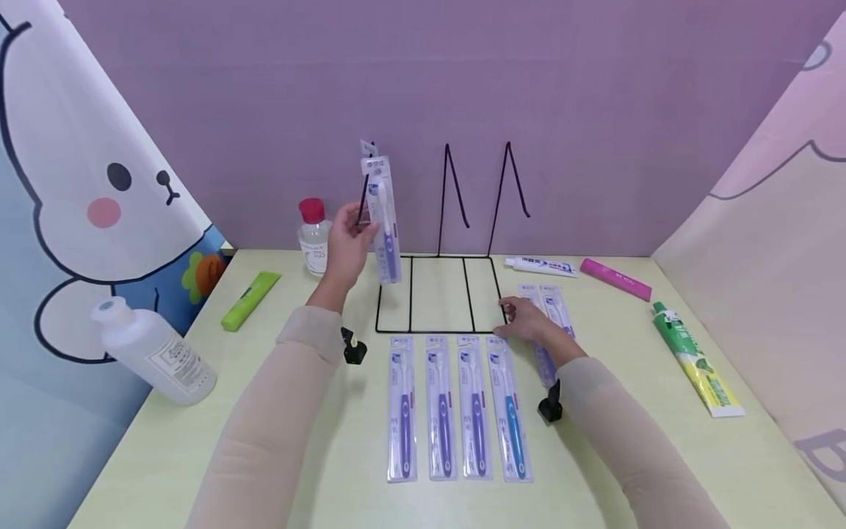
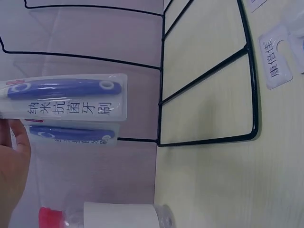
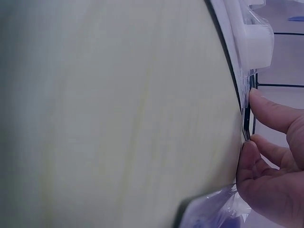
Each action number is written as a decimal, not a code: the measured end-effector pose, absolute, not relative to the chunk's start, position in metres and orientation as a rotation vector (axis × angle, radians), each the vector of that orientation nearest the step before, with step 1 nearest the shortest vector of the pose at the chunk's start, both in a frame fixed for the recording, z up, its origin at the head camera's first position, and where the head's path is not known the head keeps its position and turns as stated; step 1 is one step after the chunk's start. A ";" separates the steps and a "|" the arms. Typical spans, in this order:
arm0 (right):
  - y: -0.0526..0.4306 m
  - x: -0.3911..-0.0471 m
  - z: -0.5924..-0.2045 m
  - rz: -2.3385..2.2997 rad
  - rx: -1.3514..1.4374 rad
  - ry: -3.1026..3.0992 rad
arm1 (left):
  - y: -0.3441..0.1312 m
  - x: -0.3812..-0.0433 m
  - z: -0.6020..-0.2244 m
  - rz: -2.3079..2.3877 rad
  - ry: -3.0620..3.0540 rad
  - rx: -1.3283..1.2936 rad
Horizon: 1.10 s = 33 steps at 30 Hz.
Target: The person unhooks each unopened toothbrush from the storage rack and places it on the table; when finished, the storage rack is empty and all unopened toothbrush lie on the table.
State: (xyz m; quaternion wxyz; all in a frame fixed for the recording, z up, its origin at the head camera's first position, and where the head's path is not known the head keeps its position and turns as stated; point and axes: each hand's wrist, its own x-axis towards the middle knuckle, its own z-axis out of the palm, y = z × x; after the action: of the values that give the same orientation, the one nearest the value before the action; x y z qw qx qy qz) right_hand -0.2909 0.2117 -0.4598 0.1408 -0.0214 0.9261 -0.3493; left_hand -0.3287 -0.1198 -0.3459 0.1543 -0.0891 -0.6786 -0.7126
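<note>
A packaged toothbrush (image 1: 385,220) with a purple handle hangs upright at the left hook of a black wire rack (image 1: 441,332). My left hand (image 1: 350,239) pinches its edge from the left. In the left wrist view a second packaged toothbrush (image 2: 71,134) shows behind the front one (image 2: 114,97). My right hand (image 1: 525,323) grips the rack's front right corner, thumb and fingers on the wire (image 3: 246,121). Several packaged toothbrushes (image 1: 441,411) lie in a row before the rack, the rightmost (image 1: 512,411) with a blue handle. Two more (image 1: 557,308) lie partly under my right forearm.
A red-capped bottle (image 1: 314,239) stands behind my left hand. Further left are a green tube (image 1: 251,301) and a white bottle (image 1: 161,353). On the right lie a white tube (image 1: 540,267), a pink tube (image 1: 616,279) and a green-yellow toothpaste tube (image 1: 697,360). Two bare hooks (image 1: 456,184) rise behind.
</note>
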 end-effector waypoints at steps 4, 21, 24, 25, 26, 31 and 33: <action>0.212 -0.290 -0.461 -1.001 -0.060 2.679 | -0.119 -0.325 -0.348 -1.996 -1.989 -0.284; 0.209 -0.290 -0.460 -0.976 -0.063 2.692 | -0.164 -0.303 -0.395 -2.012 -2.242 -0.161; 0.209 -0.291 -0.460 -0.982 -0.060 2.689 | -0.180 -0.299 -0.405 -2.005 -2.309 -0.094; 0.209 -0.291 -0.460 -0.983 -0.059 2.687 | -0.185 -0.298 -0.409 -2.005 -2.326 -0.067; 0.209 -0.291 -0.459 -0.987 -0.058 2.684 | -0.189 -0.298 -0.413 -2.014 -2.338 -0.038; 0.211 -0.291 -0.459 -0.975 -0.068 2.684 | -0.200 -0.295 -0.434 -2.086 -2.371 0.097; 0.210 -0.290 -0.459 -0.978 -0.076 2.684 | -0.202 -0.294 -0.441 -2.109 -2.395 0.147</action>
State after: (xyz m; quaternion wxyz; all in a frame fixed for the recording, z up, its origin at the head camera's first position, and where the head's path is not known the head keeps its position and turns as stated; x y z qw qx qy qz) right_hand -0.2903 0.2101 -0.4594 0.1415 -0.0265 0.9298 -0.3388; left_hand -0.2935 -0.2022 -0.4409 -0.0267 0.0459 -0.7495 -0.6599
